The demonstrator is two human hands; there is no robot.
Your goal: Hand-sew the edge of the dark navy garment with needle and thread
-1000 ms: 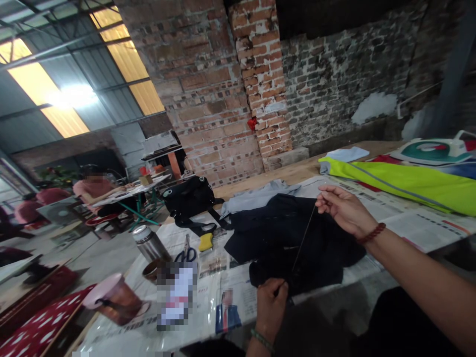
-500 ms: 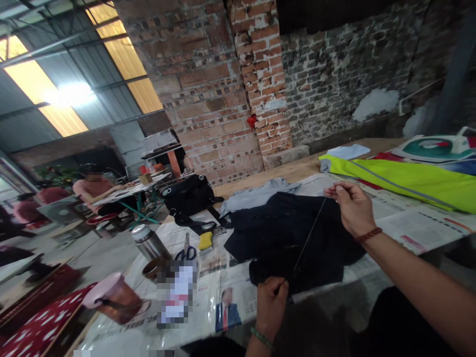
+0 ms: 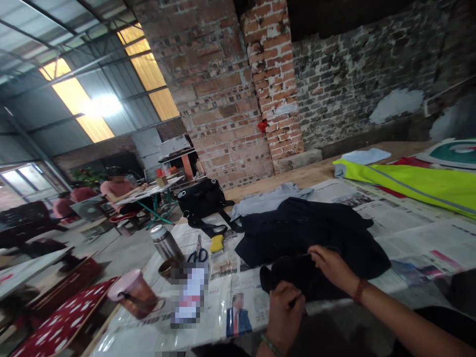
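And here's the rumpled dark navy cloth [image 3: 286,229] spread across the newspaper-covered surface [image 3: 418,238], the left hand [image 3: 284,315] at its near edge with fingers curled closed on the fabric, the right hand [image 3: 330,267] over the cloth, fingers pinched narrow (whatever sits between those tips is too small to make out). Off to the left, a small yellow block [image 3: 217,243] lies beside dark-handled metal scissors [image 3: 203,255], with a silver metal flask [image 3: 167,245] near them and a black strapped bag [image 3: 203,199] behind.

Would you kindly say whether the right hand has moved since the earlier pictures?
Yes: the right hand has come down toward the left hand, away from the yellow cloth.
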